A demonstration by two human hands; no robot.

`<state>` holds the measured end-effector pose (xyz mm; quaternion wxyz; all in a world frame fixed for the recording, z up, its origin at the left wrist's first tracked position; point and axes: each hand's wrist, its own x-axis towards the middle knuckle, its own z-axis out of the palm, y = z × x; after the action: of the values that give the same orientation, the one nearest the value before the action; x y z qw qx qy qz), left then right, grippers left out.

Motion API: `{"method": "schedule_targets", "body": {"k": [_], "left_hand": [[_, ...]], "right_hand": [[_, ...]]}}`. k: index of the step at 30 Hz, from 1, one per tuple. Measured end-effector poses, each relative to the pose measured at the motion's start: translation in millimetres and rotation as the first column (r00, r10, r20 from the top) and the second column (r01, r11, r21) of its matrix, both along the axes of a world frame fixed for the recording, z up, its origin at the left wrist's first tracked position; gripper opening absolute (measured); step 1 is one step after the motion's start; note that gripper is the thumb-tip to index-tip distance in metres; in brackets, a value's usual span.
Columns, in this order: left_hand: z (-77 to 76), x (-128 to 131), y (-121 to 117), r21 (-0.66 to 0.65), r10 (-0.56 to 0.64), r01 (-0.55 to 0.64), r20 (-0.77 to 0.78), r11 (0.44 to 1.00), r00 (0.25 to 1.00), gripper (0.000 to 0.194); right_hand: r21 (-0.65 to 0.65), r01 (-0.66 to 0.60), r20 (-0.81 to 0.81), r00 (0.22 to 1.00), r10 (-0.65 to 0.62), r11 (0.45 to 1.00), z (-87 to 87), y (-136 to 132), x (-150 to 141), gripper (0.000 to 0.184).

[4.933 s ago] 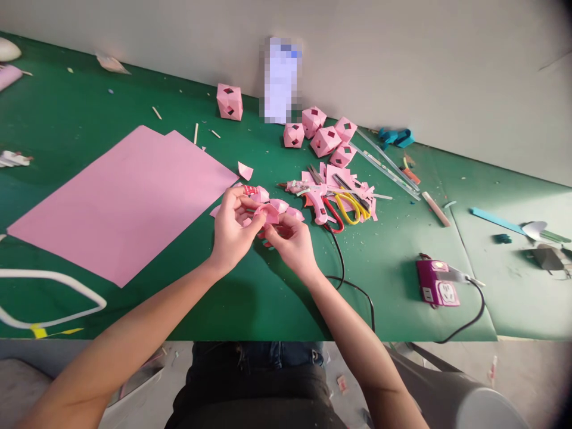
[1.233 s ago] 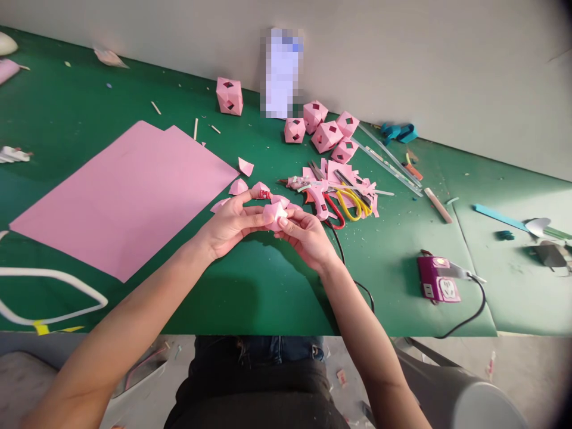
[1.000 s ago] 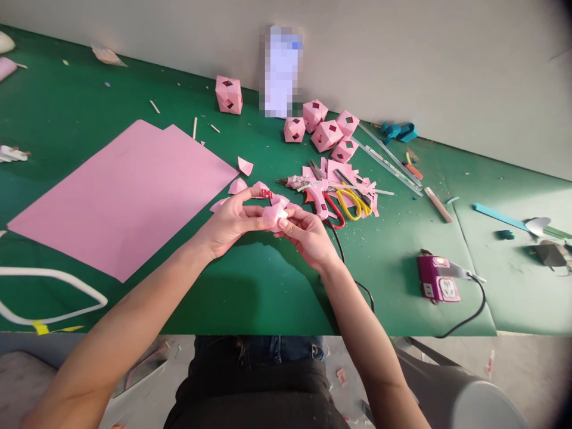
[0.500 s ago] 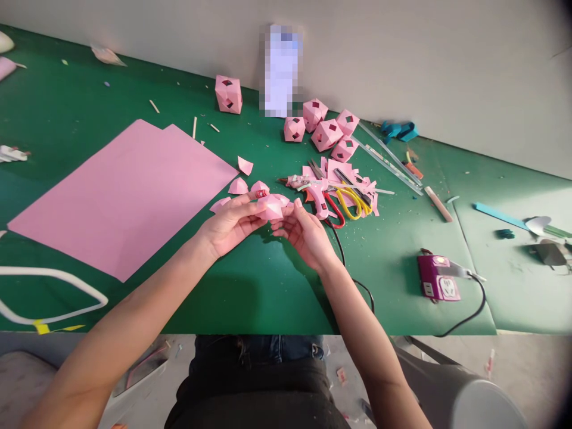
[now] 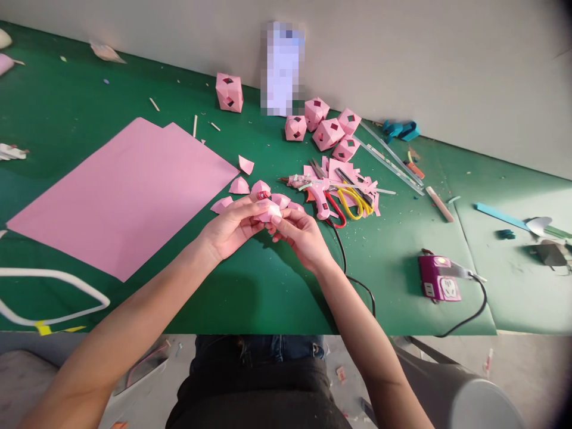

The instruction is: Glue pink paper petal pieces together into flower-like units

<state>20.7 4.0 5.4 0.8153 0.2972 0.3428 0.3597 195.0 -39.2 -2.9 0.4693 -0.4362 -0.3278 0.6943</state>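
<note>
Between my two hands is a small folded pink paper piece point(image 5: 269, 212). My left hand point(image 5: 230, 225) pinches it from the left, and my right hand point(image 5: 301, 235) has thumb and fingers closed on its right side. Similar folded pink pieces lie just beyond my fingers, among them one pointed piece point(image 5: 239, 186) and a curved one point(image 5: 245, 165). Right of my hands rests a pink glue gun point(image 5: 318, 193). Scissors with yellow handles point(image 5: 353, 201) and a red-handled tool point(image 5: 338, 211) lie by it on pink paper scraps point(image 5: 373, 193).
Large pink paper sheets point(image 5: 125, 196) cover the left of the green table point(image 5: 277, 286). Several pink paper polyhedra point(image 5: 328, 134) and a blurred phone point(image 5: 282, 71) stand at the back. Clear glue sticks point(image 5: 393, 164) lie right. A purple power socket point(image 5: 438, 280) has a black cord point(image 5: 473, 313).
My right thumb and fingers have moved left and closed on the paper piece. The piece has shifted slightly left and down, showing more of the pieces behind it.
</note>
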Motion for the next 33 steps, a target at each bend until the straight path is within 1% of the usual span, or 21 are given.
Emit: {"method": "schedule_targets", "body": {"k": [2, 4, 6, 8, 11, 12, 14, 17, 18, 19, 20, 21, 22, 23, 24, 25, 27, 30, 33], "left_hand": [[0.8, 0.0, -0.1, 0.015, -0.011, 0.011, 0.009, 1.000, 1.000, 0.030], [1.4, 0.6, -0.6, 0.022, -0.006, 0.005, 0.002, 1.000, 1.000, 0.033], [1.8, 1.9, -1.7, 0.019, 0.044, -0.043, -0.028, 0.999, 0.999, 0.039], [2.2, 3.6, -2.9, 0.013, 0.119, -0.119, -0.068, 0.993, 0.991, 0.049], [4.0, 5.7, -4.5, 0.053, 0.195, -0.191, -0.101, 0.980, 0.975, 0.060], [5.3, 6.1, -5.0, 0.083, 0.205, -0.197, -0.105, 0.977, 0.973, 0.061], [8.5, 6.2, -6.4, 0.158, 0.213, -0.195, -0.110, 0.968, 0.971, 0.063], [12.7, 4.7, -10.5, 0.299, 0.226, -0.172, -0.157, 0.939, 0.962, 0.065], [12.8, 3.8, -12.0, 0.360, 0.242, -0.159, -0.196, 0.919, 0.950, 0.066], [12.0, 2.7, -13.4, 0.438, 0.273, -0.143, -0.250, 0.888, 0.929, 0.066], [10.1, 1.4, -14.2, 0.528, 0.315, -0.111, -0.313, 0.842, 0.896, 0.065], [7.4, 0.0, -14.3, 0.620, 0.364, -0.061, -0.376, 0.782, 0.852, 0.062], [4.0, -1.5, -13.5, 0.714, 0.423, 0.009, -0.425, 0.700, 0.800, 0.055], [0.6, -3.0, -12.1, 0.777, 0.462, 0.099, -0.466, 0.622, 0.755, 0.045], [-2.5, -4.3, -10.1, 0.809, 0.472, 0.188, -0.495, 0.558, 0.730, 0.031], [-4.8, -5.3, -8.0, 0.813, 0.439, 0.280, -0.527, 0.511, 0.728, 0.020], [-6.4, -5.9, -4.7, 0.766, 0.305, 0.423, -0.601, 0.485, 0.739, 0.010], [-3.5, -4.2, -4.7, 0.680, 0.092, 0.546, -0.663, 0.489, 0.743, 0.012], [-2.0, -2.1, -8.4, 0.627, -0.054, 0.588, -0.659, 0.512, 0.750, 0.017]], "right_hand": [[-0.001, -0.030, 0.020, 0.999, 0.030, 1.000, -0.4, 0.0, 0.5, 0.043], [0.027, -0.041, 0.038, 0.998, 0.040, 0.999, -0.9, -0.3, 0.8, 0.044], [0.082, -0.025, 0.081, 0.997, 0.018, 0.996, -1.7, -0.9, 0.4, 0.045], [0.149, 0.001, 0.152, 0.988, -0.023, 0.989, -2.9, -1.7, -0.7, 0.047], [0.219, 0.036, 0.219, 0.972, -0.085, 0.975, -3.8, -2.8, -2.0, 0.048], [0.224, 0.040, 0.218, 0.972, -0.090, 0.974, -3.4, -3.1, -1.9, 0.047], [0.201, 0.020, 0.180, 0.982, -0.056, 0.979, -1.1, -3.4, -0.2, 0.044], [0.104, -0.012, 0.052, 0.999, 0.006, 0.995, 5.2, -2.7, 6.2, 0.038], [0.064, 0.000, 0.009, 1.000, 0.000, 0.998, 7.3, -2.2, 8.9, 0.038], [0.027, 0.021, -0.020, 1.000, -0.020, 0.999, 9.0, -1.5, 11.6, 0.039], [-0.007, 0.046, -0.033, 0.998, -0.046, 0.999, 10.4, -0.9, 14.1, 0.041], [-0.035, 0.067, -0.025, 0.997, -0.068, 0.997, 11.2, -0.4, 16.2, 0.042], [-0.055, 0.079, 0.000, 0.997, -0.079, 0.995, 11.6, 0.0, 17.7, 0.044], [-0.068, 0.079, 0.038, 0.996, -0.076, 0.995, 11.8, 0.3, 18.7, 0.048], [-0.076, 0.072, 0.084, 0.994, -0.066, 0.994, 11.7, 0.4, 19.2, 0.051], [-0.077, 0.062, 0.135, 0.990, -0.051, 0.995, 11.5, 0.5, 19.2, 0.055], [-0.057, 0.041, 0.235, 0.972, -0.026, 0.998, 10.9, 0.4, 18.8, 0.055], [-0.021, 0.032, 0.334, 0.942, -0.023, 0.999, 10.0, 0.8, 19.8, 0.044], [-0.013, 0.016, 0.371, 0.928, -0.010, 1.000, 9.1, 1.5, 24.5, 0.030]]}}
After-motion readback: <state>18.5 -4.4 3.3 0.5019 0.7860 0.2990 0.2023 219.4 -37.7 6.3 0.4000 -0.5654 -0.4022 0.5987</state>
